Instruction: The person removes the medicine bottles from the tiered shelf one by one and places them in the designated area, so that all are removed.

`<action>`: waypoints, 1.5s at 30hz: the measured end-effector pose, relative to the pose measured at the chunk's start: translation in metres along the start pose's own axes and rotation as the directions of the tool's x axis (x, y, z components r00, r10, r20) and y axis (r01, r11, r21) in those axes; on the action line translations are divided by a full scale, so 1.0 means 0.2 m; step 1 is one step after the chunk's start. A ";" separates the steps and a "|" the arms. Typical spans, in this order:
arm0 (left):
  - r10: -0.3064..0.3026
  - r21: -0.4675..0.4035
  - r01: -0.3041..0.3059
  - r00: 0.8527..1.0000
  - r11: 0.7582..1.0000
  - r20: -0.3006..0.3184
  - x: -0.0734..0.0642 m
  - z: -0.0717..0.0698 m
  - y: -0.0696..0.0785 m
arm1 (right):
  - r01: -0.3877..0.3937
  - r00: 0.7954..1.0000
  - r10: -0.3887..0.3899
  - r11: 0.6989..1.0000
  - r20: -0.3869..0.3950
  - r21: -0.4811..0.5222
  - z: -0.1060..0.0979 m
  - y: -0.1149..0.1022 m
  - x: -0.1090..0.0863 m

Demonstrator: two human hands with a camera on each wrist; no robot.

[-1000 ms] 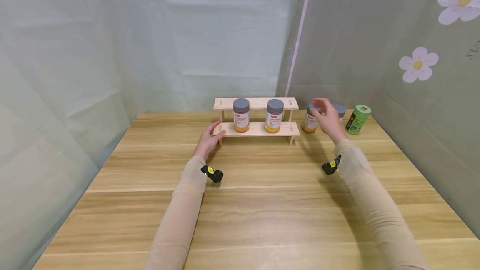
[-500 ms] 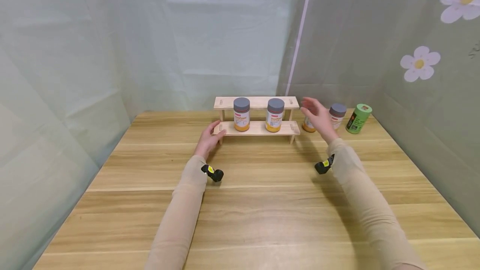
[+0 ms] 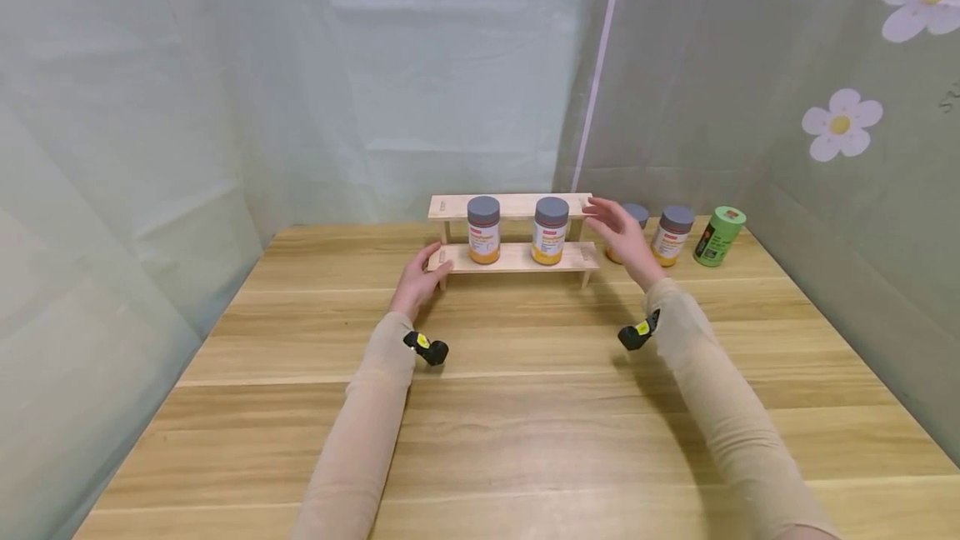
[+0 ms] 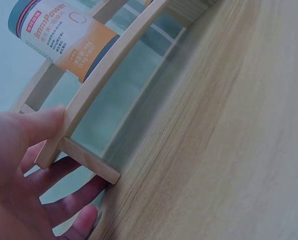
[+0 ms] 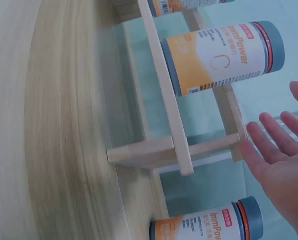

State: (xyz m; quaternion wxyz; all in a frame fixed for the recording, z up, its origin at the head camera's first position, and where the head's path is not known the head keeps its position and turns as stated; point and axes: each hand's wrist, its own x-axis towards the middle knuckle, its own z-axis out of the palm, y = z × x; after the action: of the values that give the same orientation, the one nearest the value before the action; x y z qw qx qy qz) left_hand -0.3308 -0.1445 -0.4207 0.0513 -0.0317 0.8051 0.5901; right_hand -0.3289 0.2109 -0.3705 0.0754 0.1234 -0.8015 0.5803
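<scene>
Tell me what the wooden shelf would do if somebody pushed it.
The shelf is probably stiff: its boards look like solid wood. It might slide rather than roll, standing on straight legs. The jars on it could topple, being taller than wide.

Head view: bright | table [image 3: 525, 415] glare (soft) | wrist views: dimmer, bluish

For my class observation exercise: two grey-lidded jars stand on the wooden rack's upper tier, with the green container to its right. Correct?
Wrong tier: the head view shows the two grey-lidded jars on the lower tier of the wooden rack. The green container is right of it.
</scene>
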 end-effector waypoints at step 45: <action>0.015 0.001 -0.015 1.000 1.000 -0.002 0.01 0.00 -0.01 | -0.053 0.994 0.043 0.994 0.104 0.093 0.22 -0.06 0.09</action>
State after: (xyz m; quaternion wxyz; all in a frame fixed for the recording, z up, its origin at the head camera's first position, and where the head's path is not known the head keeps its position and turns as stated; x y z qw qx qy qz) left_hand -0.3319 -0.1453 -0.4228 0.0463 -0.0262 0.8057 0.5899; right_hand -0.3421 0.1644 -0.3687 0.0146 0.1370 -0.7784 0.6125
